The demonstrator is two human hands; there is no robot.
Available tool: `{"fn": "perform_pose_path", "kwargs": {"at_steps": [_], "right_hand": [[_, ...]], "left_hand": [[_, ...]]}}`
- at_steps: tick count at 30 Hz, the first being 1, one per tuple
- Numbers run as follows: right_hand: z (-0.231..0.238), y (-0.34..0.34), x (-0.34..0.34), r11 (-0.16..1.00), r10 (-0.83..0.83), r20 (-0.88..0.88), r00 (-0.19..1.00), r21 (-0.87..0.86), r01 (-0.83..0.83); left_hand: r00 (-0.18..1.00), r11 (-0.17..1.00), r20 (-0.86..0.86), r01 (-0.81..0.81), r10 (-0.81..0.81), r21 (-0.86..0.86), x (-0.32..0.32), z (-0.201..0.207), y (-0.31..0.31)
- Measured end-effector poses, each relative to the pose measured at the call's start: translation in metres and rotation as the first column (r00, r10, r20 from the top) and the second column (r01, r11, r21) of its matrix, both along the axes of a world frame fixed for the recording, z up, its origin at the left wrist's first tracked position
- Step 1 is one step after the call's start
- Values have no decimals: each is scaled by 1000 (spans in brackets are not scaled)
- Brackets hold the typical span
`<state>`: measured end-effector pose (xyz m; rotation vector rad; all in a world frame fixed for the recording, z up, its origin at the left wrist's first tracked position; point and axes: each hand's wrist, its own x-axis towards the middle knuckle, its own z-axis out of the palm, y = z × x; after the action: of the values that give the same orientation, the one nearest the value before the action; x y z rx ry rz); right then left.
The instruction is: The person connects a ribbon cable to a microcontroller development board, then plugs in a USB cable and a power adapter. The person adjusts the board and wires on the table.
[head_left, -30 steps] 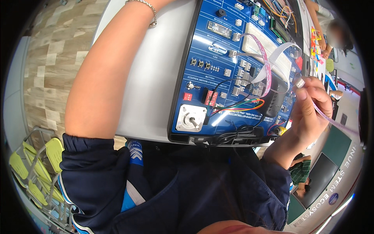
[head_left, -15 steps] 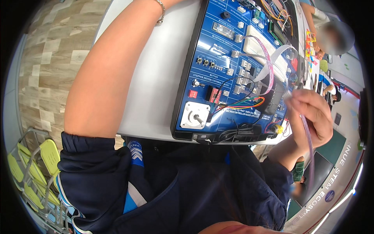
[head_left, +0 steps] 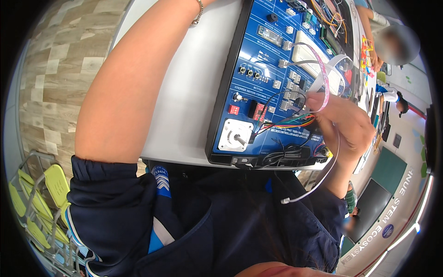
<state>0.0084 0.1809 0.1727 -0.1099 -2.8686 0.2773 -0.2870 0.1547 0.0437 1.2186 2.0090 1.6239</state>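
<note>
— Head view first: where is the right hand [head_left: 346, 122]?

— At the near right corner of the blue trainer board [head_left: 258, 78], over its right edge. Its fingers are curled shut around a thin white jumper wire [head_left: 323, 177], which loops down off the table's near edge; its free plug end hangs in front of the dark jacket [head_left: 221, 221].

— What lies beside that hand?

— A pink ribbon cable [head_left: 323, 69] arches just left of the fingers, and a bundle of coloured wires [head_left: 290, 123] runs under them. The silver stepper motor [head_left: 235, 136] sits at the board's near left corner.

— And the left hand?

— Only the bare left forearm [head_left: 134, 87] shows, stretched across the white table [head_left: 184, 101] with a bracelet [head_left: 199, 9] at the wrist. The hand itself is out of view, so I cannot tell its grip.
</note>
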Motion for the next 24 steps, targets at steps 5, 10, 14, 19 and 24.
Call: {"fn": "perform_pose_path", "kwargs": {"at_steps": [5, 10, 14, 19, 24], "right_hand": [[-6, 4, -4, 987, 144, 25, 989, 68, -146], [2, -1, -3, 962, 107, 141, 984, 236, -138], [7, -2, -6, 943, 125, 190, 974, 283, -176], [7, 5, -9, 956, 114, 104, 988, 257, -138], [9, 4, -12, 969, 35, 0, 999, 246, -34]], "left_hand": [[1000, 1000, -19, -5, 4, -15, 0, 1, -1], [999, 1000, -25, -25, 25, -10, 0, 2, -1], [1000, 1000, -15, -28, 28, -8, 1, 1, -1], [1000, 1000, 8, -6, 6, -2, 0, 1, -1], [1000, 1000, -4, -19, 19, -13, 2, 1, -2]]}}
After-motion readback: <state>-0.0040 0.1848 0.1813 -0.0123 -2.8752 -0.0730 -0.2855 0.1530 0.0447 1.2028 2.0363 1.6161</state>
